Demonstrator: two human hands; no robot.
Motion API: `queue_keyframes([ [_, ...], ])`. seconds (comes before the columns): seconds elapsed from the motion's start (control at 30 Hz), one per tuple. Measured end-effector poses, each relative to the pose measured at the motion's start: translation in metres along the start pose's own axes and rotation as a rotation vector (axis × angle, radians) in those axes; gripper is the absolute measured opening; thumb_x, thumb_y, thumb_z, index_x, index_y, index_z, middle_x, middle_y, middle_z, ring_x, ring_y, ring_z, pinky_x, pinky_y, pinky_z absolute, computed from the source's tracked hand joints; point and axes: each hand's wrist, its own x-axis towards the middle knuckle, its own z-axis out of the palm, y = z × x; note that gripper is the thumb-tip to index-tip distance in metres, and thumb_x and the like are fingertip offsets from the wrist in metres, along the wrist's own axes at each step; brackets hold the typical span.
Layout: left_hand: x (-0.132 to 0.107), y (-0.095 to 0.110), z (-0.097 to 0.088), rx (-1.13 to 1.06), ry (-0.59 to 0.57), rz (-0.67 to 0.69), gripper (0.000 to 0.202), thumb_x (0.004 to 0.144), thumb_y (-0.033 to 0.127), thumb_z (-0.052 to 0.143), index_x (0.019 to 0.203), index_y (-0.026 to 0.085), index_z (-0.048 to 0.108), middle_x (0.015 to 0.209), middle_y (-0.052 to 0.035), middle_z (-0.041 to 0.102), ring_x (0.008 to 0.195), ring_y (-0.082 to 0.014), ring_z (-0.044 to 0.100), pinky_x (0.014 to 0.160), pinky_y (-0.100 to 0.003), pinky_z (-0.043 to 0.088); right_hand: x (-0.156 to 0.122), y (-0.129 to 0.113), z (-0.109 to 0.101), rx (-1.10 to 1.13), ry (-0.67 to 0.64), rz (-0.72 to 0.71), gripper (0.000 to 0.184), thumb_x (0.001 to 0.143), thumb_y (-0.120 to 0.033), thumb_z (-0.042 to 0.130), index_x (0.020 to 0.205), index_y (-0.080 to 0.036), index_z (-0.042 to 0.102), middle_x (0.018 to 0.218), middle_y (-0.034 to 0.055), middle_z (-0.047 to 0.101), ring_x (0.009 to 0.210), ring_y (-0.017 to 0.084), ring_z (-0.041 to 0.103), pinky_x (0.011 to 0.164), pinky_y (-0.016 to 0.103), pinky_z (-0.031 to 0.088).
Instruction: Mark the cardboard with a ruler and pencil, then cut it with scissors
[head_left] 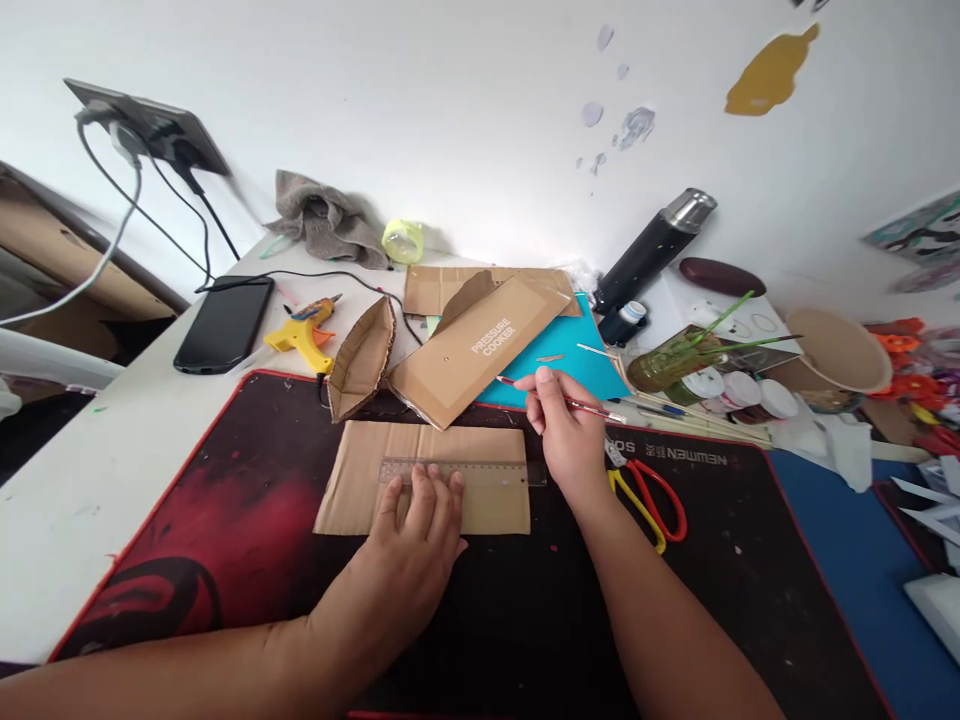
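A rectangular piece of cardboard (352,490) lies on the dark desk mat, with a clear ruler (495,474) across it. My left hand (420,540) rests on the ruler, its fingers stretched out and fingertips pressing it against the cardboard. The ruler's right end sticks out past the cardboard's edge. To the right, my right hand (566,430) is closed around a pencil (592,407), whose tip points left, above the mat and apart from the ruler. Red and yellow scissors (652,500) lie beside my right forearm, their blades partly hidden.
Behind the cardboard lie a printed cardboard panel (480,350), a leaf-shaped cardboard piece (364,360) and a blue sheet (555,350). A yellow glue gun (304,335) and a phone (225,325) are at left. A black flask (652,250) and paint jars (739,390) stand at right.
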Motion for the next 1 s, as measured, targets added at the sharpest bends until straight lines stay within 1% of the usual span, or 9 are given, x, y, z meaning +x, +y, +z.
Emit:
queue_keyframes([
  [0.13, 0.001, 0.000, 0.000, 0.006, 0.008, 0.004, 0.056, 0.114, 0.040, 0.048, 0.152, 0.003, 0.066, 0.140, -0.0287, 0.073, 0.128, -0.0399, 0.071, 0.105, -0.054, 0.059, 0.008, 0.007, -0.004, -0.014, 0.010, -0.034, 0.054, 0.101, -0.070, 0.068, 0.081, -0.020, 0.075, 0.060, -0.0042, 0.050, 0.055, 0.013, 0.045, 0.052, 0.028, 0.034],
  [0.27, 0.000, 0.002, -0.001, 0.049, 0.019, 0.013, 0.052, 0.111, 0.031, 0.049, 0.151, 0.003, 0.066, 0.138, -0.0289, 0.074, 0.126, -0.0395, 0.071, 0.104, -0.053, 0.058, 0.007, 0.009, -0.002, -0.027, -0.025, -0.055, 0.056, 0.104, -0.070, 0.063, 0.083, -0.020, 0.076, 0.061, -0.0040, 0.051, 0.057, 0.013, 0.047, 0.054, 0.028, 0.036],
  [0.4, -0.002, 0.004, -0.002, 0.080, 0.036, 0.064, 0.050, 0.105, 0.021, 0.049, 0.147, 0.000, 0.067, 0.133, -0.0300, 0.075, 0.122, -0.0404, 0.073, 0.100, -0.052, 0.061, 0.003, 0.009, 0.000, -0.041, -0.043, -0.103, 0.055, 0.104, -0.071, 0.063, 0.084, -0.022, 0.077, 0.062, -0.0030, 0.052, 0.059, 0.015, 0.049, 0.055, 0.029, 0.037],
  [0.47, -0.002, 0.004, -0.003, 0.091, 0.054, 0.084, 0.049, 0.104, 0.018, 0.049, 0.144, 0.000, 0.069, 0.131, -0.0289, 0.076, 0.121, -0.0403, 0.074, 0.096, -0.050, 0.063, 0.003, 0.010, 0.000, -0.064, -0.039, -0.132, 0.056, 0.104, -0.072, 0.061, 0.084, -0.022, 0.078, 0.061, -0.0029, 0.052, 0.059, 0.015, 0.049, 0.056, 0.029, 0.037],
  [0.67, -0.001, 0.008, -0.007, 0.134, 0.044, 0.079, 0.043, 0.104, 0.016, 0.051, 0.140, 0.006, 0.072, 0.127, -0.0242, 0.078, 0.116, -0.0376, 0.075, 0.091, -0.047, 0.064, 0.010, 0.015, -0.005, -0.115, 0.004, -0.174, 0.060, 0.104, -0.075, 0.057, 0.083, -0.023, 0.077, 0.060, -0.0032, 0.052, 0.057, 0.017, 0.048, 0.058, 0.031, 0.037],
  [0.83, 0.001, 0.011, -0.005, 0.095, 0.041, 0.079, 0.041, 0.103, 0.015, 0.056, 0.140, 0.002, 0.069, 0.124, -0.0273, 0.076, 0.113, -0.0382, 0.075, 0.089, -0.048, 0.063, 0.013, 0.015, -0.008, -0.134, 0.022, -0.235, 0.059, 0.104, -0.074, 0.056, 0.081, -0.023, 0.077, 0.062, -0.0014, 0.057, 0.063, 0.019, 0.054, 0.065, 0.032, 0.042],
  [0.9, 0.001, 0.012, -0.004, 0.094, 0.034, 0.078, 0.041, 0.103, 0.014, 0.055, 0.140, 0.002, 0.069, 0.125, -0.0281, 0.076, 0.113, -0.0386, 0.075, 0.089, -0.048, 0.063, 0.012, 0.015, -0.007, -0.154, 0.013, -0.258, 0.059, 0.105, -0.072, 0.056, 0.081, -0.023, 0.078, 0.061, -0.0012, 0.056, 0.064, 0.020, 0.056, 0.068, 0.033, 0.043],
  [1.0, 0.002, 0.013, -0.003, 0.094, 0.026, 0.076, 0.041, 0.103, 0.013, 0.056, 0.140, 0.001, 0.068, 0.125, -0.0284, 0.075, 0.114, -0.0396, 0.075, 0.088, -0.049, 0.063, 0.012, 0.015, -0.006, -0.156, -0.008, -0.253, 0.059, 0.106, -0.071, 0.055, 0.082, -0.023, 0.078, 0.060, -0.0017, 0.055, 0.063, 0.020, 0.056, 0.067, 0.033, 0.044],
])
